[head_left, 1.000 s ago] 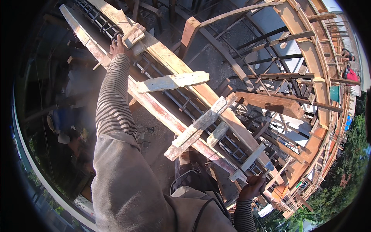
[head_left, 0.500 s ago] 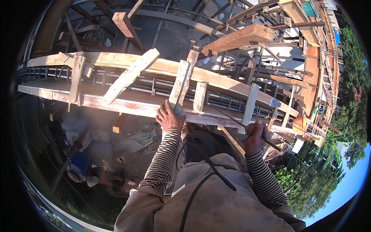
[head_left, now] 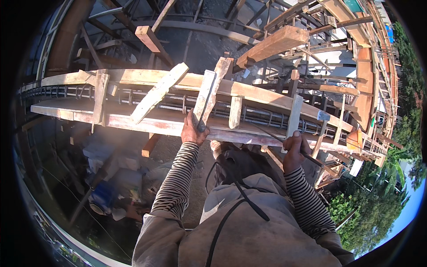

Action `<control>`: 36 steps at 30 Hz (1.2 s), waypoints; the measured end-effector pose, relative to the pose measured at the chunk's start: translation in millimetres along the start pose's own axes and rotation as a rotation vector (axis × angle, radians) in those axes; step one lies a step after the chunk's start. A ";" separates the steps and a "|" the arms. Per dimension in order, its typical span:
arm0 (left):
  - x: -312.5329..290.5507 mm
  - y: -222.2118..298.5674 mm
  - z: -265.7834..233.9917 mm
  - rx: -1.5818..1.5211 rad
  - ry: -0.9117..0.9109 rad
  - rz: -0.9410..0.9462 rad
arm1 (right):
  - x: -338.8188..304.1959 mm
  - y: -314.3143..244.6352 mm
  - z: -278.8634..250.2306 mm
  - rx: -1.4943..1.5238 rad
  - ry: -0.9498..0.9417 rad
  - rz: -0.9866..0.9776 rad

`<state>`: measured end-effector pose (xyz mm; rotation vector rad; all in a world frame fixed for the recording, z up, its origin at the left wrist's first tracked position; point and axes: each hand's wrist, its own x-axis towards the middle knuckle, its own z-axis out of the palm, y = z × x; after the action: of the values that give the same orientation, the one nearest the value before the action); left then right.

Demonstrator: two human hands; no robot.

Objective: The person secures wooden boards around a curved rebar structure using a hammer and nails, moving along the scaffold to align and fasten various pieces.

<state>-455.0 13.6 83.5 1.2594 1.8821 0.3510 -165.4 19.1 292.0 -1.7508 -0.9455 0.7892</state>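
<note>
My left hand [head_left: 194, 132] is closed around the lower end of a short wooden slat [head_left: 203, 99] that lies across the formwork. Just right of it leans a second slat [head_left: 218, 86], its lower end close to my thumb. Both cross a long trough of planks, with a near plank [head_left: 169, 127] and a far plank [head_left: 258, 96]. My right hand [head_left: 296, 151] grips a thin dark metal bar [head_left: 268, 134], whose tip reaches left over the near plank. Its other end sticks out behind my fist. My right palm is hidden.
Steel reinforcing bars [head_left: 178, 107] with stirrups run inside the trough. More cross slats [head_left: 160, 92] span it, including a short one [head_left: 235, 112] between my hands. A thick timber [head_left: 273, 46] juts beyond. Ground lies well below, with a blue container [head_left: 101, 198] at lower left.
My left fingers, spread on the near plank and slat end before, now wrap around the slat's end. The two slats stand slightly further apart at the top. The view has shifted a little.
</note>
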 end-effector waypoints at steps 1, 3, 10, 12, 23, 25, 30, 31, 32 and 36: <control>-1.2 -1.6 -6.9 -0.017 0.017 0.009 | 0.2 1.2 0.0 -0.011 -0.005 -0.015; 0.9 -16.6 -13.3 -0.065 0.085 0.048 | 1.1 -0.2 3.0 -0.028 -0.010 0.001; 0.4 -59.0 -73.7 -0.042 0.199 -0.205 | 0.7 -2.8 0.2 -0.054 0.009 0.005; 5.3 -84.6 -101.8 0.034 0.279 -0.255 | 1.5 -4.6 5.9 -0.057 0.006 -0.008; 98.4 -183.2 -258.5 0.269 0.544 -0.382 | 5.6 4.1 1.7 -0.045 -0.057 -0.005; 111.1 -161.6 -263.4 0.406 0.525 -0.452 | 4.8 0.6 1.0 -0.017 -0.051 -0.001; 106.6 -115.5 -235.7 0.443 0.700 -0.206 | 0.6 -2.1 0.9 0.026 -0.055 0.059; 104.7 -118.0 -221.3 0.355 0.670 -0.091 | 0.1 -3.2 3.6 0.009 -0.063 0.049; 91.6 -66.8 -203.0 0.472 0.461 -0.131 | 0.1 -3.9 0.4 -0.036 -0.043 0.037; 31.1 -45.4 -94.1 0.225 0.340 0.181 | 1.6 2.7 -2.6 -0.041 -0.052 0.038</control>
<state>-559.9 38.8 98.9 1.6090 2.1434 0.4837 -161.8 18.8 290.2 -1.7958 -0.9718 0.8489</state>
